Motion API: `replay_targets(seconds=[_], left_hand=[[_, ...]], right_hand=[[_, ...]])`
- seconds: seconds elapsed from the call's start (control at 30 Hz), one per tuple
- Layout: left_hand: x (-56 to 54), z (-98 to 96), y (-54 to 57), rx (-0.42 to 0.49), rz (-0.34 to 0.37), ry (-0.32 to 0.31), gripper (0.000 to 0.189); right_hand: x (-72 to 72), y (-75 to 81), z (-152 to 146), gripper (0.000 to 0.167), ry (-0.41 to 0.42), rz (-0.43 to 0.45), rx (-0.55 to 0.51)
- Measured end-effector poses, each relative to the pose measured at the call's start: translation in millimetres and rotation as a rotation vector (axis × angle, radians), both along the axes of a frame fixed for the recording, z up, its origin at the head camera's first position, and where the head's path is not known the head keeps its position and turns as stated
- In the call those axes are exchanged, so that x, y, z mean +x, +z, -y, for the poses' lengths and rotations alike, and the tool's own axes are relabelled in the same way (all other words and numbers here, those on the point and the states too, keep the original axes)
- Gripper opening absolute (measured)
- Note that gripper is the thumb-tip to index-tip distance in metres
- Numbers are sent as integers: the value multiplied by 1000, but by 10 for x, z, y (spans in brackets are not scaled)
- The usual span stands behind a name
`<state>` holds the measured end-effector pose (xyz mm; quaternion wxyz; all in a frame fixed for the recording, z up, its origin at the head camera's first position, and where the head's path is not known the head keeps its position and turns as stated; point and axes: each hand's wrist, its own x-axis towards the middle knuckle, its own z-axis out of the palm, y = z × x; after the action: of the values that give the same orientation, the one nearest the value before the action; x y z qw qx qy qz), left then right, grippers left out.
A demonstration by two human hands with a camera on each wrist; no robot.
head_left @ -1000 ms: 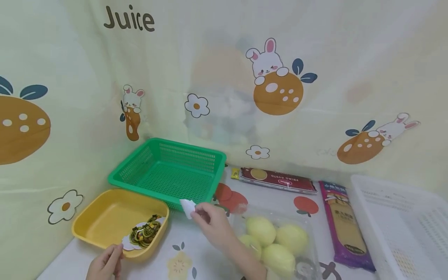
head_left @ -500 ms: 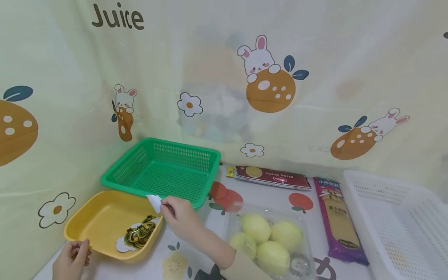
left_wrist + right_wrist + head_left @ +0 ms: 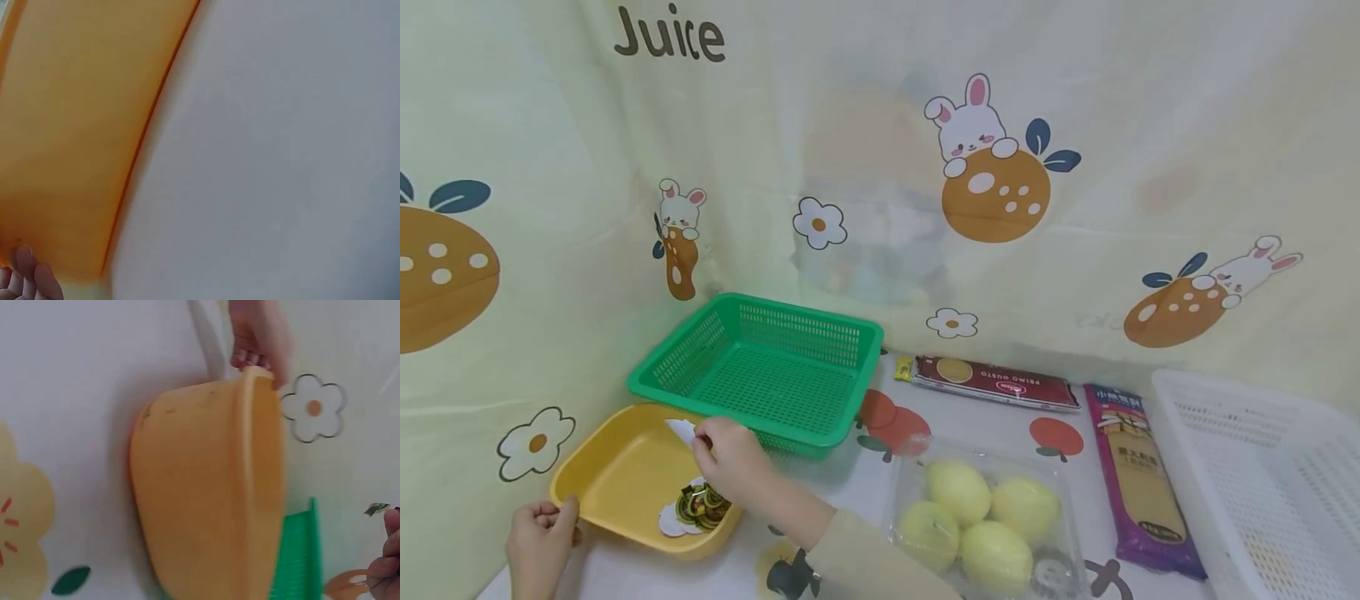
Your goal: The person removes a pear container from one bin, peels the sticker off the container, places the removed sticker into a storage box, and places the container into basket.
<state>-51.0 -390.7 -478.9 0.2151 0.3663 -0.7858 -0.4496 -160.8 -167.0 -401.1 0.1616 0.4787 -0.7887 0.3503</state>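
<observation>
Head view: we find the right hand (image 3: pixel 730 454) left of centre, low in the frame, thumb and fingers pinched on a card (image 3: pixel 681 429) (white side showing). The card is above the right half of the tub (image 3: pixel 613 487), lower left. Over the last second this hand has travelled left from in front of the basket (image 3: pixel 790 375). The left hand (image 3: pixel 541 537) has shifted from beside the pile (image 3: pixel 700 507) to the tub's near-left corner. We judge that the tub is being steadied and the card, not yet released, is ready to be placed.

Left wrist view: the tub occupies the upper left; curled fingers (image 3: pixel 44 281) appear at lower left. We cannot tell their grip from here.

Right wrist view: at top, the left hand grips the tub's rim, thumb over the inside. At the right edge, the right hand, partly cut off, shows the card's patterned corner.
</observation>
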Motion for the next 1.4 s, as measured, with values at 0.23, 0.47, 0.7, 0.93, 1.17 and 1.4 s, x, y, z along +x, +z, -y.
replay_targets(seconds=[0.23, 0.47, 0.7, 0.93, 1.17, 1.4], left_hand=[[-34, 16, -58, 40, -21, 14, 22], [-15, 57, -59, 28, -14, -6, 25], [4, 84, -36, 14, 15, -47, 28], [-10, 50, -49, 14, -18, -41, 25], [-34, 52, -68, 23, -20, -54, 26], [-23, 90, -75, 13, 21, -40, 25]], right_hand=[[-69, -230, 208, 7, -39, -37, 37], [-80, -371, 285, 6, -77, -70, 137], [-48, -481, 371, 4, -121, -81, 171], [-47, -492, 451, 8, -140, -135, 94], [-111, -524, 427, 13, -140, -207, 173], [-134, -549, 451, 10, -139, -276, 200]])
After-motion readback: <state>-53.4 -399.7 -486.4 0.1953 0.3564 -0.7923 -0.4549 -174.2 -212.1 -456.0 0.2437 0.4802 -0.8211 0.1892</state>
